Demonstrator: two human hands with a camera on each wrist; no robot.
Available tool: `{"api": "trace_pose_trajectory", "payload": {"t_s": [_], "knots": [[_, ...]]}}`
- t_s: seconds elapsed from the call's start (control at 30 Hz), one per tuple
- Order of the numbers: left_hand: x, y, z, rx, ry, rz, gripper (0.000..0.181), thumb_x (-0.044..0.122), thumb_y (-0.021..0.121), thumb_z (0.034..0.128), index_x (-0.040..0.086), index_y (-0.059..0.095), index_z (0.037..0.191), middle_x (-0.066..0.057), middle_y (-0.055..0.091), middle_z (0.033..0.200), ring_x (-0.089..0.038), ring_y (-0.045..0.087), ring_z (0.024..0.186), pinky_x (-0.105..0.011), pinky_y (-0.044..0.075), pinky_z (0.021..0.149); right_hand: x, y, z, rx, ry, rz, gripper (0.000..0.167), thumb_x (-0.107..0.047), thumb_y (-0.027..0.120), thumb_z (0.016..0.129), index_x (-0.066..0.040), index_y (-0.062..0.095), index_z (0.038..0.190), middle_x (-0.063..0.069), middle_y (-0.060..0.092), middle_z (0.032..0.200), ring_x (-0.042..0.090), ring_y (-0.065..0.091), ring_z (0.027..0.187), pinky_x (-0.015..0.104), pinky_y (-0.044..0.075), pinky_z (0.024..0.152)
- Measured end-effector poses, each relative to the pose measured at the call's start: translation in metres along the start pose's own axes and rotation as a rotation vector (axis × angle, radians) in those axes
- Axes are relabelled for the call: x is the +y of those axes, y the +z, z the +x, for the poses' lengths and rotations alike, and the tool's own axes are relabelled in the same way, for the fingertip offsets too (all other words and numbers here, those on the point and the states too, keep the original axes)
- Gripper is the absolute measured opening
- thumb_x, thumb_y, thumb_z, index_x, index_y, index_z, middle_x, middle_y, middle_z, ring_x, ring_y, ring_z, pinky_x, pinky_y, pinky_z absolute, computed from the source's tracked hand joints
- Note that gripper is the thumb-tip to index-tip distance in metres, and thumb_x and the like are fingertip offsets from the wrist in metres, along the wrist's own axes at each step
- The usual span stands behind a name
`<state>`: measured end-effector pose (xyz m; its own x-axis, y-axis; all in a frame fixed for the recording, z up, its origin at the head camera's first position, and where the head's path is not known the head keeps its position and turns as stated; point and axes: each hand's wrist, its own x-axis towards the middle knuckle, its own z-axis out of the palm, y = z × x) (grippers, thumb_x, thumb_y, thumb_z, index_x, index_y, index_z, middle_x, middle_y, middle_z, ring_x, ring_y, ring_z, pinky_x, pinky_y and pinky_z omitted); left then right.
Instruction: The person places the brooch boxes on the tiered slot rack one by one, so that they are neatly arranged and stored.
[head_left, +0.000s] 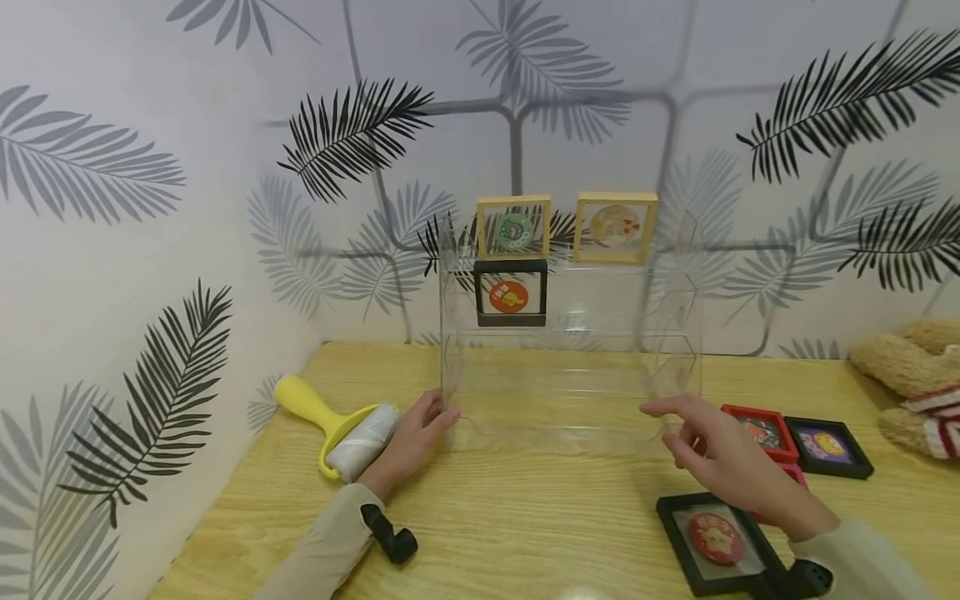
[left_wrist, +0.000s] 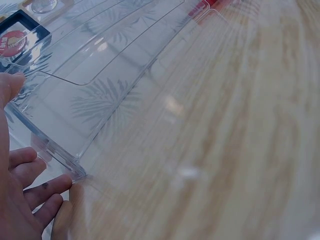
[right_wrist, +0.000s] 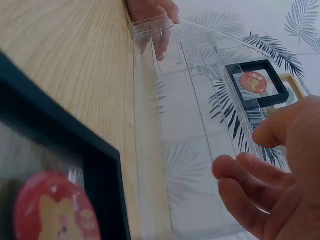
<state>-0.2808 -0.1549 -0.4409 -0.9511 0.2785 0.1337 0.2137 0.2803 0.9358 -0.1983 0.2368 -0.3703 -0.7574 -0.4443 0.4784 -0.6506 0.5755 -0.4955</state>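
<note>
A clear acrylic tiered display stand stands on the table against the wall. It bears two light-wood square frames, the left with a green badge and the right with a tan badge. Below the left one sits a black frame with a red badge. My left hand touches the stand's left side, its fingers loosely extended by the lower corner. Near the stand's right front, my right hand hovers with fingers loosely bent and nothing between them.
A yellow-handled lint roller lies left of my left hand. On the right are a black frame with a red badge, a red frame, a partly hidden pink frame, another black frame and a plush toy.
</note>
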Motion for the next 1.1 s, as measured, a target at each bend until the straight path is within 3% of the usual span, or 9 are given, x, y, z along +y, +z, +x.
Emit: {"api": "trace_pose_trajectory", "payload": {"t_s": [0.03, 0.2, 0.37, 0.47, 0.57, 0.67, 0.8, 1.0, 1.1], "knots": [[-0.001, 0.000, 0.000, 0.000, 0.001, -0.001, 0.053, 0.027, 0.051, 0.1009, 0.001, 0.036, 0.145, -0.024, 0.043, 0.145, -0.036, 0.043, 0.134, -0.053, 0.034, 0.108, 0.001, -0.001, -0.004, -0.018, 0.006, 0.011, 0.040, 0.005, 0.060, 0.090, -0.012, 0.058, 0.126, -0.007, 0.056, 0.088, 0.000, 0.048, 0.054, 0.020, 0.039, 0.045], [0.001, 0.001, -0.001, 0.009, -0.015, 0.003, 0.052, 0.025, 0.050, 0.1010, 0.002, 0.037, 0.145, -0.023, 0.045, 0.144, -0.035, 0.044, 0.133, -0.053, 0.034, 0.108, 0.013, -0.006, -0.023, -0.075, -0.011, 0.063, 0.042, 0.008, 0.063, 0.087, -0.010, 0.059, 0.125, -0.006, 0.059, 0.108, 0.002, 0.052, 0.056, 0.021, 0.041, 0.047], [-0.001, 0.000, 0.000, 0.011, -0.019, 0.010, 0.050, 0.024, 0.050, 0.1010, 0.003, 0.038, 0.144, -0.022, 0.048, 0.141, -0.035, 0.046, 0.131, -0.053, 0.034, 0.107, 0.027, -0.015, -0.040, -0.169, -0.004, 0.109, 0.041, 0.005, 0.063, 0.088, -0.009, 0.057, 0.126, -0.005, 0.062, 0.102, 0.001, 0.050, 0.055, 0.021, 0.042, 0.047], [-0.001, 0.001, 0.001, 0.016, -0.019, 0.011, 0.050, 0.024, 0.050, 0.1009, 0.003, 0.038, 0.144, -0.022, 0.050, 0.140, -0.035, 0.047, 0.130, -0.053, 0.035, 0.107, 0.031, -0.019, -0.047, -0.215, 0.020, 0.100, 0.038, 0.001, 0.064, 0.090, -0.006, 0.056, 0.126, -0.003, 0.062, 0.088, -0.001, 0.047, 0.055, 0.021, 0.042, 0.048], [-0.001, 0.001, 0.002, 0.014, -0.014, 0.006, 0.050, 0.024, 0.050, 0.1009, 0.003, 0.038, 0.144, -0.022, 0.051, 0.139, -0.034, 0.048, 0.129, -0.053, 0.035, 0.107, 0.034, -0.022, -0.052, -0.244, 0.038, 0.101, 0.038, -0.004, 0.065, 0.090, -0.003, 0.055, 0.127, -0.010, 0.055, 0.075, -0.003, 0.044, 0.056, 0.020, 0.041, 0.048], [-0.002, 0.002, 0.001, 0.005, -0.008, -0.001, 0.050, 0.024, 0.050, 0.1010, 0.003, 0.037, 0.145, -0.021, 0.052, 0.138, -0.034, 0.049, 0.128, -0.052, 0.035, 0.106, 0.036, -0.024, -0.057, -0.275, 0.032, 0.123, 0.044, -0.007, 0.068, 0.088, -0.002, 0.052, 0.129, -0.012, 0.052, 0.073, -0.003, 0.043, 0.057, 0.020, 0.040, 0.049], [-0.002, 0.002, 0.001, 0.006, -0.010, 0.007, 0.050, 0.025, 0.050, 0.1010, 0.003, 0.038, 0.144, -0.020, 0.055, 0.135, -0.032, 0.052, 0.125, -0.051, 0.037, 0.105, 0.039, -0.030, -0.063, -0.335, 0.040, 0.157, 0.053, -0.012, 0.073, 0.085, -0.001, 0.049, 0.131, -0.004, 0.057, 0.093, -0.003, 0.048, 0.059, 0.021, 0.043, 0.051], [0.000, 0.002, 0.000, 0.012, -0.015, 0.022, 0.051, 0.029, 0.051, 0.1005, 0.005, 0.039, 0.144, -0.019, 0.054, 0.136, -0.031, 0.051, 0.125, -0.051, 0.036, 0.106, 0.043, -0.037, -0.067, -0.479, 0.089, 0.235, 0.069, -0.020, 0.077, 0.080, -0.001, 0.042, 0.136, -0.002, 0.048, 0.114, -0.003, 0.042, 0.058, 0.020, 0.040, 0.050], [0.001, 0.001, 0.000, 0.010, -0.014, 0.014, 0.053, 0.030, 0.051, 0.1003, 0.004, 0.038, 0.144, -0.020, 0.052, 0.138, -0.032, 0.050, 0.127, -0.052, 0.036, 0.106, 0.046, -0.038, -0.069, -0.524, 0.114, 0.230, 0.078, -0.026, 0.081, 0.076, -0.005, 0.041, 0.140, 0.011, 0.043, 0.125, -0.004, 0.041, 0.059, 0.019, 0.040, 0.050]]}}
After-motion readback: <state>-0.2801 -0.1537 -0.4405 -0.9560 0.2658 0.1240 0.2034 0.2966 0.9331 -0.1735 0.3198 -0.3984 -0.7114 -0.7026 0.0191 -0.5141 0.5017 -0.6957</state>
